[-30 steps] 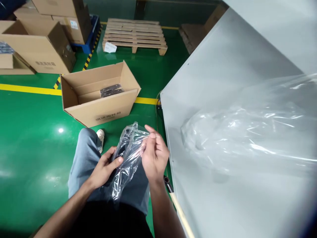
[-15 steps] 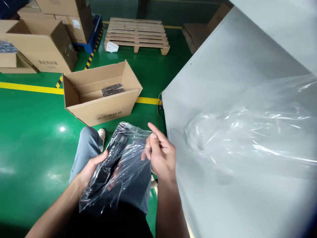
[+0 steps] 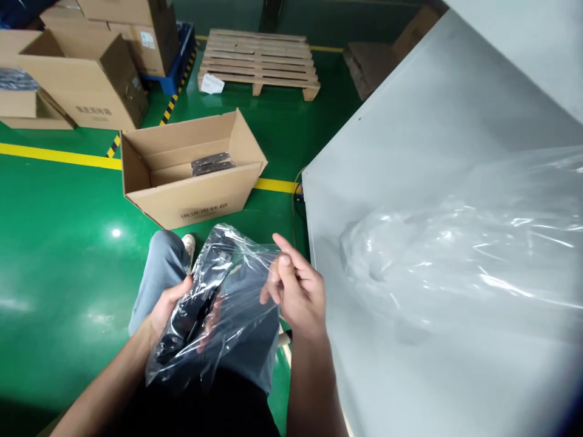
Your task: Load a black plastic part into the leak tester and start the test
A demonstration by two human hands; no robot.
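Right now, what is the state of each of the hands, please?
Left hand: closed on the dark part inside the clear plastic bag.
Right hand: pinching the bag's edge between thumb and fingers.

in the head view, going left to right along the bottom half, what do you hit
green floor → left hand → clear plastic bag with a dark part inside, gripped by that hand → right hand pinching the bag's upper edge → grey table → heap of clear plastic film
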